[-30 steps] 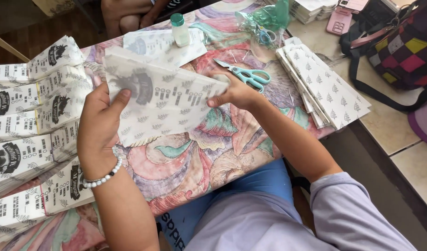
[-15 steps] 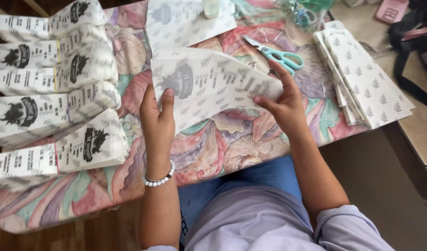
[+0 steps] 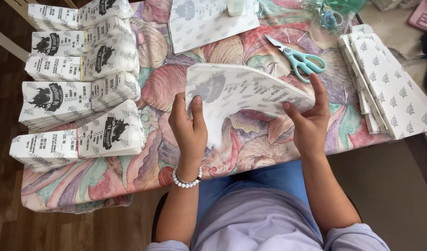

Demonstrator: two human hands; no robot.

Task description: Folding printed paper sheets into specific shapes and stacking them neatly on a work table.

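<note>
We see both hands holding one printed paper sheet point(image 3: 243, 90) above the table, which is covered with a flowered cloth point(image 3: 130, 176). The left hand point(image 3: 189, 132), with a white bead bracelet point(image 3: 187, 180) at its wrist, pinches the sheet's left edge, thumb in front and fingers behind. The right hand point(image 3: 311, 123) grips the sheet's right corner, thumb under the edge and fingers curled up behind it. The sheet bows between them, its lower edge blurred.

To the left we count stacks of folded bags point(image 3: 78, 93) lying in a column on the cloth, well apart from the hands. Just beyond the sheet lie teal scissors point(image 3: 299, 59), near the right hand's fingertips but not touching. At the far right a pile of flat sheets point(image 3: 390, 88) with a small tree pattern rests on the table's edge. Another flat sheet point(image 3: 208, 21) lies at the top, with a small bottle point(image 3: 235, 6) standing on it.
</note>
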